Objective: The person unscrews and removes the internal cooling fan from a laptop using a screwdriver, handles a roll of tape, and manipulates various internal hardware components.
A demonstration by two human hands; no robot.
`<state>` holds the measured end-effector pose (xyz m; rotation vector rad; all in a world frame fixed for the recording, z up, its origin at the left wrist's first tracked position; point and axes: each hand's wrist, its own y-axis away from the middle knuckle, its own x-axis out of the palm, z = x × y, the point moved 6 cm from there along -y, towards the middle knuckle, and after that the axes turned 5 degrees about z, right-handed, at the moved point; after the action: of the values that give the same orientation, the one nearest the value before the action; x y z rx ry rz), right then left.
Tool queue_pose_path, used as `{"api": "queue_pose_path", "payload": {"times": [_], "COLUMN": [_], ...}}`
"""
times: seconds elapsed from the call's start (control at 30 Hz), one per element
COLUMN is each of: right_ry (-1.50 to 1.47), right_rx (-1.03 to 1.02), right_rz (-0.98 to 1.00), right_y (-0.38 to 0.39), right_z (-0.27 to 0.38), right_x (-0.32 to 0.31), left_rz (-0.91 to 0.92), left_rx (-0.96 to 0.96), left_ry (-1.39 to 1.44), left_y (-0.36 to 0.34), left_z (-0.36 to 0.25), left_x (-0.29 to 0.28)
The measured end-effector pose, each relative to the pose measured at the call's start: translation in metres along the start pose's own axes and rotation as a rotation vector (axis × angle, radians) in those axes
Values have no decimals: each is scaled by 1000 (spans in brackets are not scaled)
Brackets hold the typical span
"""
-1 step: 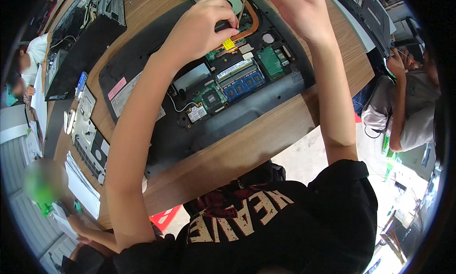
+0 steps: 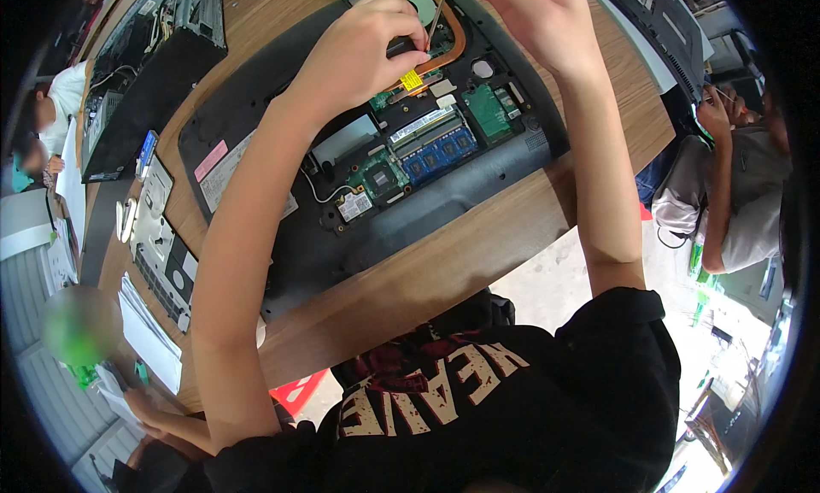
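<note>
An opened black laptop base [image 2: 478, 194] lies bottom-up on the wooden table, showing green boards, a blue memory module [image 2: 436, 151], a copper heat pipe [image 2: 457, 44] and a yellow label [image 2: 412, 79]. My right hand [image 2: 542, 27] grips a screwdriver [image 2: 438, 19] at the top of the view, its shaft pointing down into the laptop by the fan. My left hand [image 2: 359, 53] is closed, thumb and finger pinched at the screwdriver's lower end over the heat pipe; whatever is between them is too small to make out.
A black computer case [image 2: 149, 91] stands upper left. A loose metal panel [image 2: 158, 237] and papers [image 2: 149, 339] lie left. Another laptop [image 2: 658, 27] sits upper right. Co-workers [image 2: 60, 100] are at left; another person [image 2: 739, 202] is at right. The table's near edge [image 2: 410, 305] runs below the laptop.
</note>
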<state>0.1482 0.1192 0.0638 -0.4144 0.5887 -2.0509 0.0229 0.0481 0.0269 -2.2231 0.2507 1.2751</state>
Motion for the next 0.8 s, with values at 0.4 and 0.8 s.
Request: {"api": "queue_pose_path", "payload": {"times": [0.4,0.8], "right_ry": [37,264], "right_rx": [-254,17], "right_rz": [-247,-584], "right_y": [12,22], "right_z": [26,12], "right_x": [-57,-73], "left_rz": [35,-180], "left_rx": [-20,-583], "left_ry": [-70,-151], "left_y": [-10,159], "left_z": [-8,-70], "left_x": [3,-143]}}
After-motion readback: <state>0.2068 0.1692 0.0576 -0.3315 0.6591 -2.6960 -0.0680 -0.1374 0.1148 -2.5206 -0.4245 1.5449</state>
